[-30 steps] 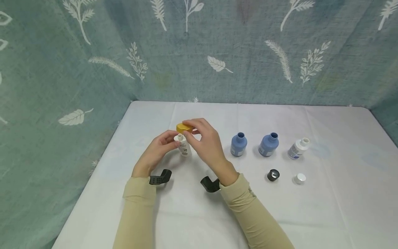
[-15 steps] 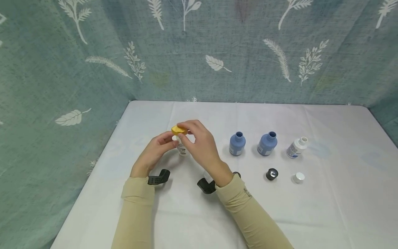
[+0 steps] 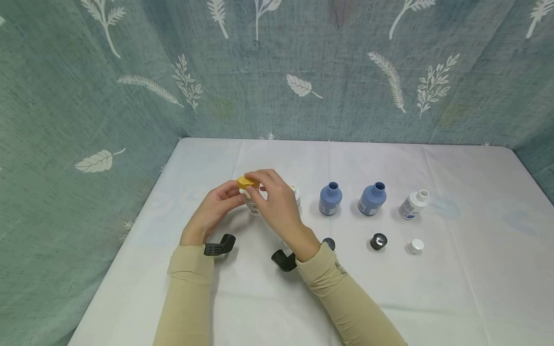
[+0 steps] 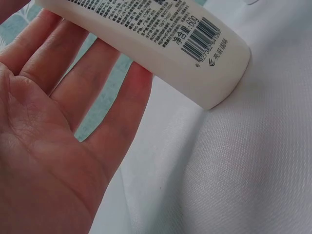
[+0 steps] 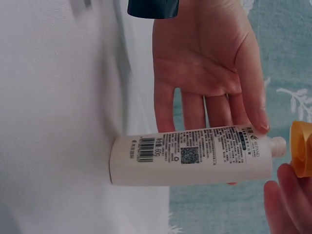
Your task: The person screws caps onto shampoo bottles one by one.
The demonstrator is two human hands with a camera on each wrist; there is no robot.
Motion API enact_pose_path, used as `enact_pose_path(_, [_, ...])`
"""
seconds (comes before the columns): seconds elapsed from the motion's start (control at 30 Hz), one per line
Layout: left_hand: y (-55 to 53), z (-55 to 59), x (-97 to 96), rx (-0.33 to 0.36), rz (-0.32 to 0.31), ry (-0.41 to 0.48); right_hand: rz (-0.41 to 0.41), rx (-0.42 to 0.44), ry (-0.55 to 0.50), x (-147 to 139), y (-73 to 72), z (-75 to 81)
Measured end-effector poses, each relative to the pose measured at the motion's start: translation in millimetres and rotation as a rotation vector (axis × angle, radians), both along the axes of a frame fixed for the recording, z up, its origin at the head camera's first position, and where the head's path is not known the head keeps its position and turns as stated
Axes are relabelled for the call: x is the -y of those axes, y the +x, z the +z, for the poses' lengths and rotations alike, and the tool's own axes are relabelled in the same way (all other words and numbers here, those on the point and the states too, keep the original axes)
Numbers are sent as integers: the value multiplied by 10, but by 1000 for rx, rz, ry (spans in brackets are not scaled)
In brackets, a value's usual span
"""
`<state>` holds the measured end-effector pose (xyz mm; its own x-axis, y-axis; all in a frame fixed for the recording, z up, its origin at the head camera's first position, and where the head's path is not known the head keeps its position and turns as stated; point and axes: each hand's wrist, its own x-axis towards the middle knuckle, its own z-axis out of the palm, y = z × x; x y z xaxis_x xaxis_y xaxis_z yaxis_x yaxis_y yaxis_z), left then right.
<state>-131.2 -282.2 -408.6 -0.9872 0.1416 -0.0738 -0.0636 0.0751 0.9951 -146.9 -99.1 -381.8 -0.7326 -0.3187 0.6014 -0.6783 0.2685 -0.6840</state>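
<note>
My left hand [image 3: 212,209] holds a white squeeze bottle [image 5: 190,158] near its top, thumb on one side and fingers on the other. The bottle bears dark printing and a barcode, and its base meets the white cloth. Between the fingertips of my right hand [image 3: 279,204] is a yellow cap [image 3: 246,183]. In the right wrist view the cap [image 5: 300,148] lines up with the bare neck [image 5: 278,146], a narrow gap between them. The left wrist view shows the lower bottle [image 4: 195,53] against my spread fingers; its top is out of frame.
Right of my hands stand two uncapped blue bottles [image 3: 330,199] [image 3: 372,199] and an open white bottle [image 3: 413,205]. Another white bottle [image 3: 296,193] is partly behind my right hand. Nearer lie a black cap [image 3: 378,241], a white cap [image 3: 416,246] and a dark cap [image 3: 329,243] beside my sleeve.
My right hand has brought the yellow cap left and slightly down, over the bottle's neck. A white bottle behind that hand has come into sight. My left hand keeps its hold.
</note>
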Motion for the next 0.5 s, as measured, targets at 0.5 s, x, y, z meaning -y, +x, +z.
enact_pose_path(0.5, [40, 54, -37, -24, -16, 20, -26, 12, 48, 31, 6, -52])
